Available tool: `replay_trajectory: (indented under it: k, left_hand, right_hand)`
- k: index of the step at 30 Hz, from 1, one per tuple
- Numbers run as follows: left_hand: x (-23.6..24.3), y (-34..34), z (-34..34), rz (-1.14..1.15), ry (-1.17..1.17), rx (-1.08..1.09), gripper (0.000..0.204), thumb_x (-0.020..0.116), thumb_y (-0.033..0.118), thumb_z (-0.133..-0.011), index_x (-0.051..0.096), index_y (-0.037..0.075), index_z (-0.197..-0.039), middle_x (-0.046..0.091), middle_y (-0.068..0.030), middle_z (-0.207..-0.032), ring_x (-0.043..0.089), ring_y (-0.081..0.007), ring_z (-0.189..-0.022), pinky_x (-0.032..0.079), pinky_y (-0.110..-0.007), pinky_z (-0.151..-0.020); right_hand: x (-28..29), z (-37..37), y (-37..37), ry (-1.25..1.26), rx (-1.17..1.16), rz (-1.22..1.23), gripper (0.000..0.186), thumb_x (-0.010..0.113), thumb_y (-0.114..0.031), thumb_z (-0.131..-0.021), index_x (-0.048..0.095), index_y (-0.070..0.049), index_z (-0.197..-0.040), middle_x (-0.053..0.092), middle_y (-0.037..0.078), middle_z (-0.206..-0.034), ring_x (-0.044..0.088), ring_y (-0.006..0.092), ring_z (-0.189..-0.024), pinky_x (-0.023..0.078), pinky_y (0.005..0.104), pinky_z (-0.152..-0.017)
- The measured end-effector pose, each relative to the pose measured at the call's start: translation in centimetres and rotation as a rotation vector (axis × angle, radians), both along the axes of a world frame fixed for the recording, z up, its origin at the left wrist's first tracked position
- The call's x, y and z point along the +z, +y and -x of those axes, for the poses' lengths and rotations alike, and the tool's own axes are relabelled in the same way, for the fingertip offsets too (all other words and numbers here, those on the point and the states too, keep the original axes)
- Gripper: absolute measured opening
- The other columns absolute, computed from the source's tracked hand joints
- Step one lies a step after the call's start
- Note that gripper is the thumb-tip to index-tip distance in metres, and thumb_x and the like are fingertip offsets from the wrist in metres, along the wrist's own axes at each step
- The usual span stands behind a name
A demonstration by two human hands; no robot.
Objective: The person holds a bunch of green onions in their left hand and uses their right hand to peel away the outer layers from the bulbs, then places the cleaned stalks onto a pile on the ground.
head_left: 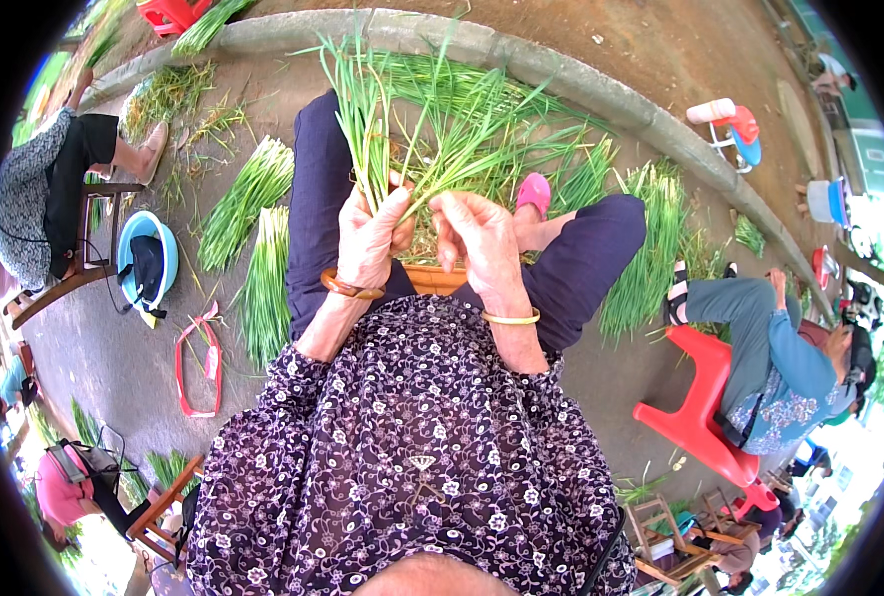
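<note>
My left hand (365, 243), with a brown bangle at the wrist, grips the lower ends of a loose bunch of long green stalks (362, 139) that fan upward between my knees. My right hand (477, 243), with a pale yellow bangle, is just beside it, thumb and forefinger pinched on stalks at the right side of the bunch, its other fingers curled. Behind and below the bunch lie more loose greens (482, 104) and some straw-coloured bits, partly hidden by my hands. A pink sandal (533, 191) shows at my right.
Tied bundles of greens (243, 199) lie either side. At left are a blue basin (166, 248), a red strap (185, 397) and a seated person (34, 199). At right a person (790, 368) sits by a red stool (685, 417). A concrete kerb (561, 65) curves behind; more people work nearer the bottom corners.
</note>
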State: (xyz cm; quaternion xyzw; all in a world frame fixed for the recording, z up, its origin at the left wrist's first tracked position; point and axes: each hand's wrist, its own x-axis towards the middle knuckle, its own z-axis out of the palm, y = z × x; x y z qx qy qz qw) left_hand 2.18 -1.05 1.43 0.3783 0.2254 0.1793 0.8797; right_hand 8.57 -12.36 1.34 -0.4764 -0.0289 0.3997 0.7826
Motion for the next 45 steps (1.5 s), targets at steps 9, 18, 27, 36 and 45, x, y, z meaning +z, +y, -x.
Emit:
replay_trajectory:
  k: [9, 18, 27, 36, 45]
  left_hand:
    - [-1.2, -0.9, 0.4, -0.071, 0.039, -0.103, 0.018, 0.056, 0.010, -0.079, 0.047, 0.004, -0.094, 0.045, 0.0027, -0.059, 0.035, -0.0032, -0.040, 0.024, -0.016, -0.035]
    - [-2.3, 0.6, 1.0, 0.175, 0.096, -0.440, 0.020, 0.051, 0.017, -0.083, 0.046, 0.002, -0.095, 0.047, -0.0009, -0.066, 0.037, -0.0032, -0.045, 0.028, -0.014, -0.035]
    - [-3.2, 0.6, 1.2, 0.258, 0.076, -0.308, 0.024, 0.050, 0.012, -0.082, 0.046, 0.000, -0.103, 0.051, -0.0042, -0.081, 0.043, -0.0054, -0.056, 0.033, -0.015, -0.038]
    - [-3.4, 1.8, 1.6, 0.348, -0.035, -0.312, 0.029, 0.050, 0.020, -0.084, 0.046, 0.003, -0.106, 0.045, 0.0001, -0.071, 0.033, -0.0020, -0.048, 0.026, -0.014, -0.036]
    - [-1.7, 0.5, 1.8, 0.112, 0.161, -0.325, 0.022, 0.065, 0.012, -0.071, 0.051, 0.002, -0.085, 0.038, 0.0061, -0.055, 0.028, -0.0016, -0.040, 0.019, -0.016, -0.034]
  right_hand:
    - [-1.1, -0.3, 0.7, -0.077, -0.076, 0.086, 0.019, 0.058, -0.017, -0.078, 0.057, 0.000, -0.072, 0.049, 0.000, -0.051, 0.040, 0.0047, -0.035, 0.031, 0.0171, -0.031]
    - [-1.6, -0.5, 0.4, -0.193, 0.030, 0.137, 0.013, 0.056, -0.013, -0.079, 0.058, 0.000, -0.074, 0.049, -0.001, -0.051, 0.040, 0.0031, -0.036, 0.031, 0.0158, -0.033]
    - [-1.2, -1.4, -0.7, -0.131, -0.062, 0.036, 0.013, 0.055, -0.012, -0.080, 0.055, -0.001, -0.074, 0.049, 0.000, -0.050, 0.042, 0.0050, -0.038, 0.033, 0.0171, -0.035]
    - [-1.1, -2.0, -1.6, -0.236, 0.003, 0.154, 0.019, 0.060, -0.015, -0.077, 0.053, -0.002, -0.065, 0.049, 0.000, -0.050, 0.042, 0.0050, -0.038, 0.033, 0.0179, -0.035]
    - [-0.6, -1.1, -0.7, -0.376, 0.085, 0.206, 0.013, 0.061, -0.014, -0.075, 0.061, -0.001, -0.073, 0.049, -0.002, -0.052, 0.037, 0.0020, -0.040, 0.027, 0.0174, -0.035]
